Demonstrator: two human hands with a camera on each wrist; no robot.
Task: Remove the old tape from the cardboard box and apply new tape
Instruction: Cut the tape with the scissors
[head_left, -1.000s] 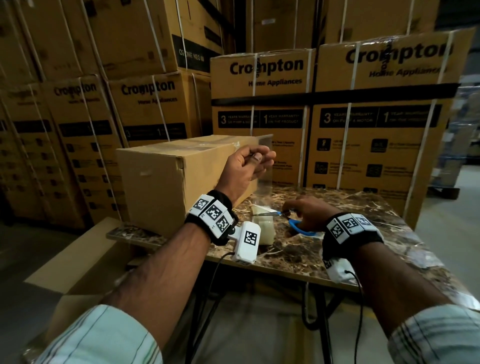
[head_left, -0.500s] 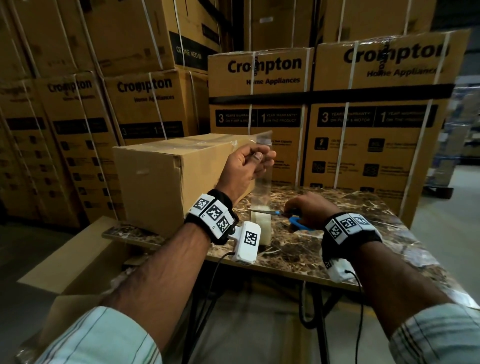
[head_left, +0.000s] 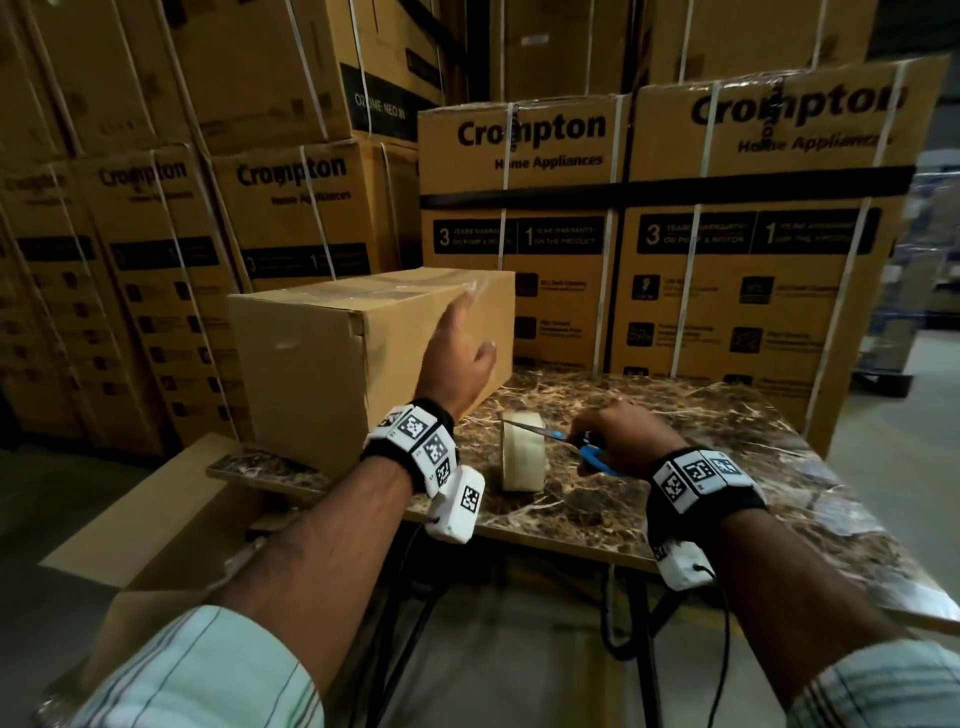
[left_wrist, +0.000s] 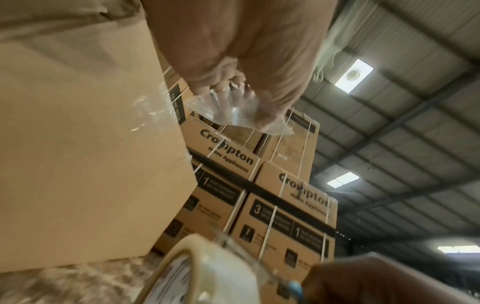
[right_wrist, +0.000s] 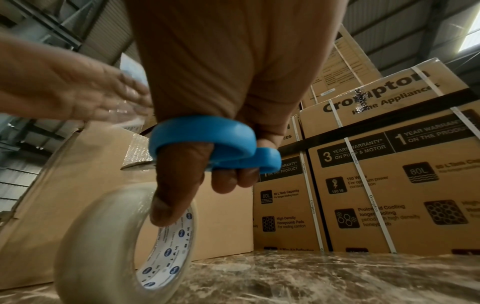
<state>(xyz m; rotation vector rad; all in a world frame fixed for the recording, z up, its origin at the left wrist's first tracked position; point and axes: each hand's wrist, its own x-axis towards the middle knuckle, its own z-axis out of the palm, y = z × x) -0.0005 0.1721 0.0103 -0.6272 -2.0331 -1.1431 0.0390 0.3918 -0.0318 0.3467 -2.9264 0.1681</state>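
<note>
A plain cardboard box stands on the left of the marble table, with clear tape along its top seam. My left hand is raised flat beside the box's right end, fingers straight. A crumpled end of clear tape strip clings to its fingertips. My right hand grips blue-handled scissors, thumb through one loop. Their blades lie across the top of the clear tape roll, which stands on edge. My thumb tip touches the roll at its printed core.
Strapped Crompton cartons are stacked high right behind the table and to the left. An open cardboard carton lies on the floor at the table's left corner. Bare marble shows to the right of the roll.
My left hand pinched the strip stretched up from the roll; now it is flat and nearer the box, and the strip no longer reaches the roll. The scissors stay at the roll.
</note>
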